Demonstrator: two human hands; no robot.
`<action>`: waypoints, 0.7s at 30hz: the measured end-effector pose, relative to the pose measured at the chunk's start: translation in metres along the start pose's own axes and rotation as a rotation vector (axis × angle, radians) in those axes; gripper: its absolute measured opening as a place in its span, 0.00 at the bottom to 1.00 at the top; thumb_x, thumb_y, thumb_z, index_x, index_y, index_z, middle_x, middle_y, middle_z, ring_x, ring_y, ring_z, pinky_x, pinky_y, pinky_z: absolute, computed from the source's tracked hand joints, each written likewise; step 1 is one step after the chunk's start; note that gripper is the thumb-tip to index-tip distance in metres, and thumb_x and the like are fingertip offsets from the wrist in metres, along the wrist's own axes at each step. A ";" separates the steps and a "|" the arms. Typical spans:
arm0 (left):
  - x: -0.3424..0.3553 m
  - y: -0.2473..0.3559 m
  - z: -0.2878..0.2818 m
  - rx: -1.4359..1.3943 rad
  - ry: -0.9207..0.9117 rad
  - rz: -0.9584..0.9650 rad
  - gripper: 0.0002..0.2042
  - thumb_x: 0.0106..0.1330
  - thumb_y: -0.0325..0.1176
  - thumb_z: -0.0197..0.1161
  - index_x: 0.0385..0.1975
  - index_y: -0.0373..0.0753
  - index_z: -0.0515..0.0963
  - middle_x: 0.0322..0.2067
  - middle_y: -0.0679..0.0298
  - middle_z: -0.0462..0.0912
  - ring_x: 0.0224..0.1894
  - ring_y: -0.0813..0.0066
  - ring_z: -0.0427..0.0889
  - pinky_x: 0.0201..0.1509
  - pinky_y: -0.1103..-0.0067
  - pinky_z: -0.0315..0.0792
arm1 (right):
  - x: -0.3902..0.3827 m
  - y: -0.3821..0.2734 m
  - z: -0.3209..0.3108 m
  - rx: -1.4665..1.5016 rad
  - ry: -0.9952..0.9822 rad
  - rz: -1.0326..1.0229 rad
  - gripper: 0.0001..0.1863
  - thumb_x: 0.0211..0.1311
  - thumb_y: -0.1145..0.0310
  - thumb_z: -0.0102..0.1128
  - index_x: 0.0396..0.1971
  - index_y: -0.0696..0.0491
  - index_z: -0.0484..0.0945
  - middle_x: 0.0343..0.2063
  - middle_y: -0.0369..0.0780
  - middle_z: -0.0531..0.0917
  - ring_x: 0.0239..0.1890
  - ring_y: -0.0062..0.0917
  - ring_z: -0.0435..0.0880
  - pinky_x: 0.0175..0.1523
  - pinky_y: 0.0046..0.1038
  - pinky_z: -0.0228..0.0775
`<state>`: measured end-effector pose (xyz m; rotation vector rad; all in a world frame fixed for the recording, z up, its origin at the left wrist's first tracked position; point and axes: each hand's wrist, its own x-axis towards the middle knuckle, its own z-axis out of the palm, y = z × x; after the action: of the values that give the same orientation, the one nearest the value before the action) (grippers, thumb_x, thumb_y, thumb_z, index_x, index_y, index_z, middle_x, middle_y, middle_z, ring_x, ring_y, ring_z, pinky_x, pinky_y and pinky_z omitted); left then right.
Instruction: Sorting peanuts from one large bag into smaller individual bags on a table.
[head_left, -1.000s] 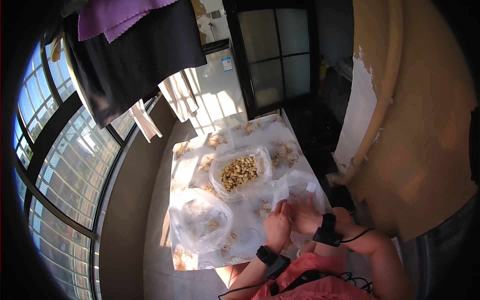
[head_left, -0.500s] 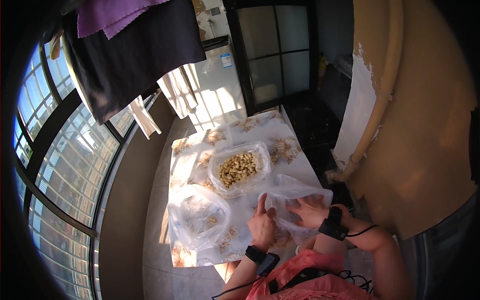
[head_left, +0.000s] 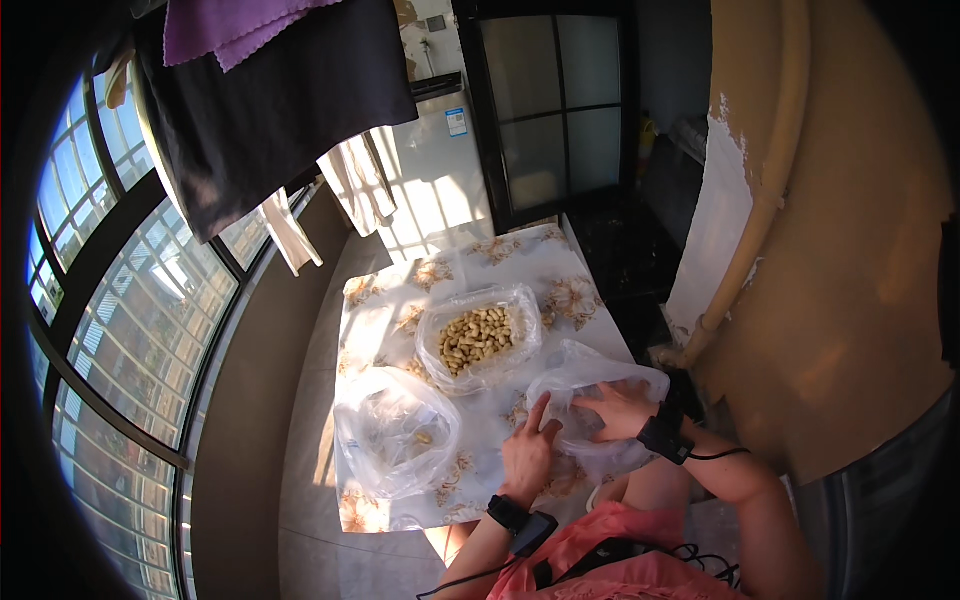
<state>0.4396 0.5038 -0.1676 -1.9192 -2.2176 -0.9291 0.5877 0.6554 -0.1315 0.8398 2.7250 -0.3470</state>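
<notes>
My left hand [head_left: 527, 462] is at the near left edge of a clear plastic bag [head_left: 570, 365] on the table's right side. Its index finger stretches forward against the bag's rim, with the thumb apart from it. My right hand [head_left: 618, 410] reaches inside the same bag, fingers spread and pointing left. The plastic blurs the bag's bottom, so I cannot tell what lies there. Ahead, a plastic-lined container [head_left: 428, 345] holds many peanuts in their shells [head_left: 475, 340]. To the left stands another open clear bag [head_left: 385, 465] with a single peanut [head_left: 424, 438] showing in it.
The table [head_left: 480, 415] wears a white cloth with brown flowers. Dark clothing [head_left: 290, 100] hangs at the upper left, beside the barred window [head_left: 150, 310]. A pale appliance [head_left: 435, 170] and a dark-framed glass door [head_left: 550, 110] stand beyond. A pipe [head_left: 770, 190] runs along the right wall.
My right hand has shifted slightly left within the right-hand bag, whose far rim has risen a little. The left hand has edged slightly right. The peanut container stays put.
</notes>
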 end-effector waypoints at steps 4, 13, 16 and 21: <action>0.004 0.022 -0.017 -0.089 0.051 -0.023 0.21 0.50 0.16 0.56 0.43 0.46 0.82 0.58 0.65 0.75 0.39 0.60 0.86 0.36 0.67 0.80 | 0.023 0.017 0.011 -0.027 0.103 0.048 0.41 0.48 0.47 0.72 0.65 0.29 0.68 0.62 0.45 0.65 0.67 0.53 0.59 0.60 0.68 0.55; -0.037 0.014 -0.013 -0.156 0.122 -0.182 0.27 0.49 0.17 0.56 0.53 0.44 0.75 0.44 0.59 0.78 0.37 0.56 0.83 0.36 0.65 0.78 | 0.008 0.025 -0.020 0.157 0.411 -0.128 0.22 0.55 0.54 0.67 0.45 0.52 0.82 0.46 0.43 0.83 0.49 0.40 0.82 0.51 0.42 0.73; -0.044 0.010 -0.019 -0.119 0.080 -0.192 0.26 0.49 0.22 0.61 0.52 0.41 0.74 0.45 0.57 0.76 0.45 0.54 0.79 0.42 0.64 0.77 | -0.010 0.012 -0.031 0.200 0.541 -0.169 0.17 0.57 0.58 0.66 0.41 0.53 0.82 0.39 0.41 0.86 0.44 0.38 0.84 0.47 0.38 0.75; -0.053 -0.004 -0.017 -0.173 0.076 -0.177 0.30 0.43 0.21 0.68 0.53 0.37 0.72 0.48 0.53 0.75 0.52 0.49 0.73 0.53 0.62 0.72 | -0.037 -0.021 -0.034 0.412 0.626 -0.444 0.12 0.58 0.63 0.67 0.39 0.53 0.82 0.36 0.39 0.85 0.38 0.36 0.84 0.42 0.35 0.76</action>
<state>0.4423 0.4491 -0.1774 -1.7389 -2.3630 -1.2346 0.5984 0.6298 -0.0848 0.4650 3.4995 -0.8902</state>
